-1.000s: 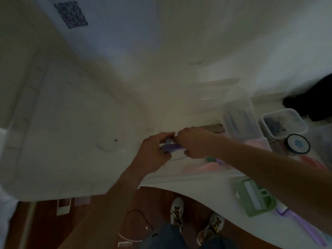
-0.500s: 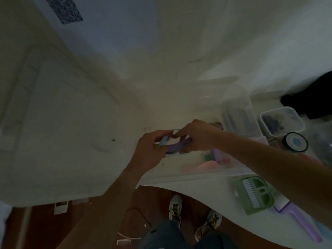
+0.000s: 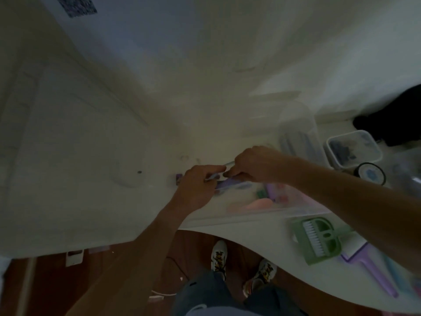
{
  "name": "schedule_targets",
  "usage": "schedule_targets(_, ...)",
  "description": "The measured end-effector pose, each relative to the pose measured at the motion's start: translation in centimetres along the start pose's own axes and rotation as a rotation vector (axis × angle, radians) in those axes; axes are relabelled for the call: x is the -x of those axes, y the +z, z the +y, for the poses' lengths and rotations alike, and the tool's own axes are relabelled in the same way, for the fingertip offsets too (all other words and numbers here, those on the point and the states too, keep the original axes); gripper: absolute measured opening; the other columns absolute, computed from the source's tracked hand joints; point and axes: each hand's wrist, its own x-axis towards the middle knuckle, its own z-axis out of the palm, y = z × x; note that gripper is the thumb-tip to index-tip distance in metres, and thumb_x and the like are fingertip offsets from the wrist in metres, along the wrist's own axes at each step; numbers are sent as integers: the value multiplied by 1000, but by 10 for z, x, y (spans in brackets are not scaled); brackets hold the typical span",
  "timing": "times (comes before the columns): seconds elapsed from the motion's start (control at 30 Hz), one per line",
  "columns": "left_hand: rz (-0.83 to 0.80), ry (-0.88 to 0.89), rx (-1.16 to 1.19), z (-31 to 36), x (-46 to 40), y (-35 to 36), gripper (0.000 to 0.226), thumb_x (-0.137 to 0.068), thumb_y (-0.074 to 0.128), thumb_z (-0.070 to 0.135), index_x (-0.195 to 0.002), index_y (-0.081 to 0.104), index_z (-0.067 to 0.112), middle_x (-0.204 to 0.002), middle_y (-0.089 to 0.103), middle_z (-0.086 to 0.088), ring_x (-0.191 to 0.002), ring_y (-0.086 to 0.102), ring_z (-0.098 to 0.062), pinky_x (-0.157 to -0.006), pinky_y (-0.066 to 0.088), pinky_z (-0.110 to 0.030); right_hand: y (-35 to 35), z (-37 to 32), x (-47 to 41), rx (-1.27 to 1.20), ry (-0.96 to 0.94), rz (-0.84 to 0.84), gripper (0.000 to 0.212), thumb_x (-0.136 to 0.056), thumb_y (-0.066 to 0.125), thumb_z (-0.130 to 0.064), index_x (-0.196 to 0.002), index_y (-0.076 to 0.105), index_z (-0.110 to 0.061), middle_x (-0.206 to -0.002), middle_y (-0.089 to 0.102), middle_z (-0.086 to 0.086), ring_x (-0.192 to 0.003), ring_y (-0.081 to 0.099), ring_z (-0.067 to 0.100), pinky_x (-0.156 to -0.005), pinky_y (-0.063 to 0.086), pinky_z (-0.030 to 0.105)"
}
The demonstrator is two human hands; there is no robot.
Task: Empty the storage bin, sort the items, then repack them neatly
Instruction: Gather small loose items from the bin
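Blurred code patch [image 3: 76, 4], unreadable

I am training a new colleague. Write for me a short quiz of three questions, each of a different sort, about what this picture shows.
1. True or false: both hands, left hand and right hand, hold small items above the clear storage bin.
2. Which thing lies on the table nearest the person's right forearm?
A. green dustpan with brush
B. a red kettle
C. a folded towel
3. Fill in: the long-handled tool beside the green dustpan is ____ in colour.

Key: 1 true; 2 A; 3 purple.
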Motion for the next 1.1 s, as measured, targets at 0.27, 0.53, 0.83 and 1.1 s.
schedule_targets(0.27, 107, 89, -9, 0, -6, -2, 39, -92, 63, 6, -131, 62, 12, -129, 62, 0, -117, 61, -12, -90, 57, -29, 5, 13, 23, -358, 139, 230, 36, -94, 53, -22, -129, 63, -24, -122, 69, 2, -107, 66, 25, -92, 50, 34)
schedule_targets(0.53, 199, 45, 4, -15, -12, -11, 41, -92, 61, 0, -130, 63, 13, -133, 61, -5, -119, 62, -20, -94, 56, -45, 23, 55, 46, -485, 543, 192, 37, -71, 55, -38, -94, 75, -17, -95, 75, 7, -90, 70, 24, -81, 50, 26)
schedule_targets(0.83, 208, 4, 43, -36, -7, -20, 41, -92, 63, 1, -130, 63, 16, -135, 61, -4, -120, 62, -20, -93, 55, -48, 137, 37, -10, -199, 176, -551, 44, -81, 75, -23, -122, 61, -17, -123, 62, 8, -117, 55, 27, -98, 44, 35)
schedule_targets(1.1, 200, -18, 39, -28, 3, -27, 41, -93, 61, 0, -132, 61, 14, -138, 59, -4, -121, 61, -19, -96, 55, -44, 84, 56, 20, 14, 435, -186, 22, -89, 55, -25, -101, 70, -16, -105, 68, 9, -100, 65, 30, -81, 54, 34)
